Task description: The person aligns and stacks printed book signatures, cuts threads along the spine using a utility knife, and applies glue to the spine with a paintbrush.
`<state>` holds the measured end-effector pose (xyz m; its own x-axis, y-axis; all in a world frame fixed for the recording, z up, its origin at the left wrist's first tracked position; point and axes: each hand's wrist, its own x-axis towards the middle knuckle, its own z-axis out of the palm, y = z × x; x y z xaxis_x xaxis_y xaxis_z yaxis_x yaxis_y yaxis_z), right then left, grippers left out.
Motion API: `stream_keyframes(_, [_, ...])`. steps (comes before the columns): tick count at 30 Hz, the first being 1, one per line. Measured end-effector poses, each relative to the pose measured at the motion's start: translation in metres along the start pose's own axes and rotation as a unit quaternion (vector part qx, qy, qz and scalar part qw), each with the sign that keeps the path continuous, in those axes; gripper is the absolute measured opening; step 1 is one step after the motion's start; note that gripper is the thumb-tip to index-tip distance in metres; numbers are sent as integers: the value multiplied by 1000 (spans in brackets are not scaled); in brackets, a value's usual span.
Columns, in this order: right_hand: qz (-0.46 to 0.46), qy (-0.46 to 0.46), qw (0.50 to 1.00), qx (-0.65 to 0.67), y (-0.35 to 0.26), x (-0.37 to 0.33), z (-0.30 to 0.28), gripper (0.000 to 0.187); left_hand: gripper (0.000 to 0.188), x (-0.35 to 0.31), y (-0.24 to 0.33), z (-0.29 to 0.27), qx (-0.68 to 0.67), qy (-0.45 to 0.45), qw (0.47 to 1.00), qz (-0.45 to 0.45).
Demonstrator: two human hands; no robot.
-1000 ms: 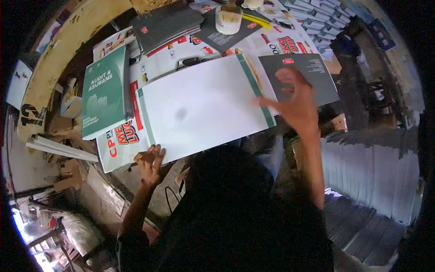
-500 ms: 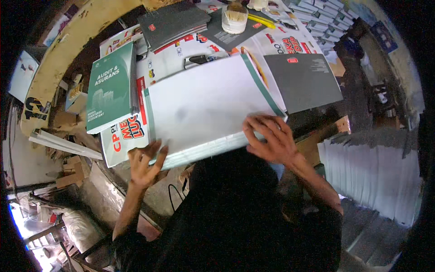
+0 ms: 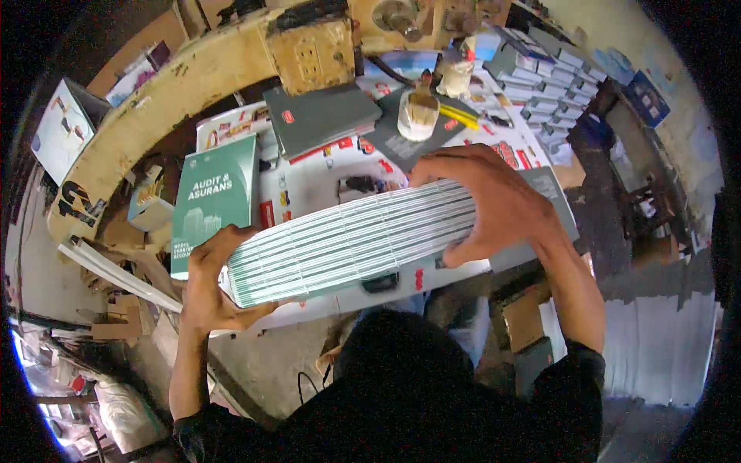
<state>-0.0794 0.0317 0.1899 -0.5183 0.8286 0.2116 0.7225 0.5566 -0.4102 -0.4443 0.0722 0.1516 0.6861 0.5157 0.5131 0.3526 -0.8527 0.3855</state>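
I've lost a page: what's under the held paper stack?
Printed white table covering shows past both long edges of the paper stack, held by left hand and right hand; whatever lies directly beneath is hidden.

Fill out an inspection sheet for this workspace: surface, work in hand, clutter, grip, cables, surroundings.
Surface: printed white sheeting, partly covered.
Work in hand: thick stack of page blocks, striped edges toward the camera.
Clutter: green book pile, dark grey books, white tub with brush, yellow item.
Grip: left hand and right hand hold opposite ends of the stack.
Cables: thin dark loop below, apparently cord.
Surroundings: worn yellow frame behind; book piles at right rear.
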Motion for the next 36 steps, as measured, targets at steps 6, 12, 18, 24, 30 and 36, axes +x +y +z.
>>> stream_keyframes(6, [-3, -28, 999, 16, 15, 19, -4, 65, 63, 11, 2, 3, 7, 9, 999, -35])
stream_keyframes(12, [10, -34, 999, -6, 22, 28, -7, 68, 105, -13, -1, 54, -216, 145, 945, -198])
stream_keyframes(18, [11, -41, 999, -14, 16, 24, -10, 77, 93, -91, -19, 118, -171, 54, 945, -274])
stream_keyframes(24, [29, 44, 996, -75, -41, 10, 3, 78, 77, -84, -9, 122, -123, 237, 878, -397])
stream_keyframes(30, [-70, 145, 984, -79, -67, -3, 65, 61, 82, -52, 0, 107, -142, 261, 877, -379])
stream_keyframes(36, [-167, 211, 960, -78, -77, -3, 97, 46, 94, -42, 3, 103, -151, 249, 870, -397])
